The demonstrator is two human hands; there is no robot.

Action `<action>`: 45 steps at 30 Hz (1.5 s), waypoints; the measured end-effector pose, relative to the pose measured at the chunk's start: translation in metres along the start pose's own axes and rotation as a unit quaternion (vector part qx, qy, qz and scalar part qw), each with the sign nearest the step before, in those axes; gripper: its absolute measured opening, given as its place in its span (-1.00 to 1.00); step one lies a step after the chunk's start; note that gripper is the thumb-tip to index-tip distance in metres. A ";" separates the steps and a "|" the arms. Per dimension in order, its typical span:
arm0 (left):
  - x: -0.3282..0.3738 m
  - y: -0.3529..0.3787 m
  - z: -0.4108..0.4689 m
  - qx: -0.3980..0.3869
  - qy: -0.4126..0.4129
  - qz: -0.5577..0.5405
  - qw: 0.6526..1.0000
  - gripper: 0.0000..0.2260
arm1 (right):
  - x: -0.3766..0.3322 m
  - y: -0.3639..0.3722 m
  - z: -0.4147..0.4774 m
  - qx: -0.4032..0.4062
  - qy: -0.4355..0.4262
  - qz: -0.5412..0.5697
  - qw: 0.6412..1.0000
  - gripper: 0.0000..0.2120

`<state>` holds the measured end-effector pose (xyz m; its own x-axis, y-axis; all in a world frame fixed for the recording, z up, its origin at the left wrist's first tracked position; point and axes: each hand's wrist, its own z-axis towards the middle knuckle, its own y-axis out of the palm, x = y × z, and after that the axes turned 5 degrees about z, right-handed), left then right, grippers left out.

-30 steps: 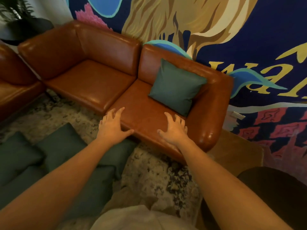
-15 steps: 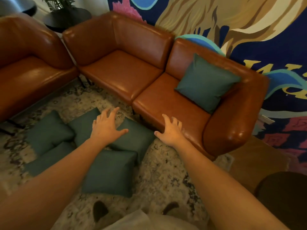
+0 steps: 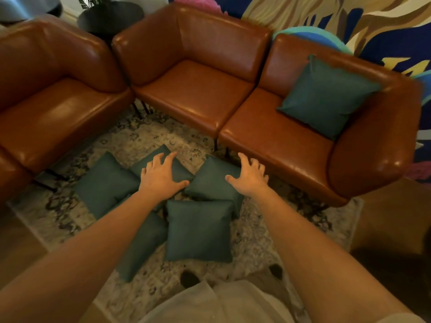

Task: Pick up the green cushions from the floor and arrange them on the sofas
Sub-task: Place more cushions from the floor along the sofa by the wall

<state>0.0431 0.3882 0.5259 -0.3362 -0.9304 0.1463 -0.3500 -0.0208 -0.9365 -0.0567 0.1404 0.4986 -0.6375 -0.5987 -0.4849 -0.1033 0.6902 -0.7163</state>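
Observation:
Several green cushions lie in a heap on the patterned rug: one nearest me, one at the right, one at the left, one partly under my left arm. Another green cushion leans against the back of the right brown leather sofa seat. My left hand hovers open with spread fingers over the heap. My right hand is open too, above the right cushion's far edge, near the sofa front. Neither hand holds anything.
A middle sofa seat and a left sofa stand bare. A dark round side table with a plant sits in the back corner. A painted mural wall runs behind. A wooden surface lies at the right.
The view has swung left and down from the sofa to the floor heap. Both open hands have come away from the sofa's front edge and now sit over the floor cushions.

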 end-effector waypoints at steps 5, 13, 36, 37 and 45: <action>-0.026 0.002 0.006 -0.012 -0.005 -0.003 1.000 -0.05 | -0.017 0.025 -0.004 0.002 0.015 0.024 1.000 -0.14; -0.032 0.023 0.021 -0.042 -0.030 -0.022 0.998 -0.08 | -0.005 0.046 0.013 -0.008 0.046 0.063 0.997 -0.14; -0.093 0.030 0.091 -0.097 0.050 0.021 0.994 -0.08 | -0.048 0.125 0.020 0.009 0.137 0.112 0.984 -0.15; -0.097 0.032 0.094 -0.102 0.064 0.026 0.992 -0.08 | -0.050 0.132 0.018 0.012 0.145 0.118 0.982 -0.15; -0.129 0.059 0.105 -0.147 0.104 0.043 0.983 -0.08 | -0.048 0.170 0.003 0.018 0.204 0.149 0.967 -0.15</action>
<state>0.1573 0.4684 0.4182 -0.5372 -0.8279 0.1614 -0.5397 0.1902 -0.8201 -0.0415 0.2854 0.3987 -0.8837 -0.1602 -0.4398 0.1536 0.7883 -0.5958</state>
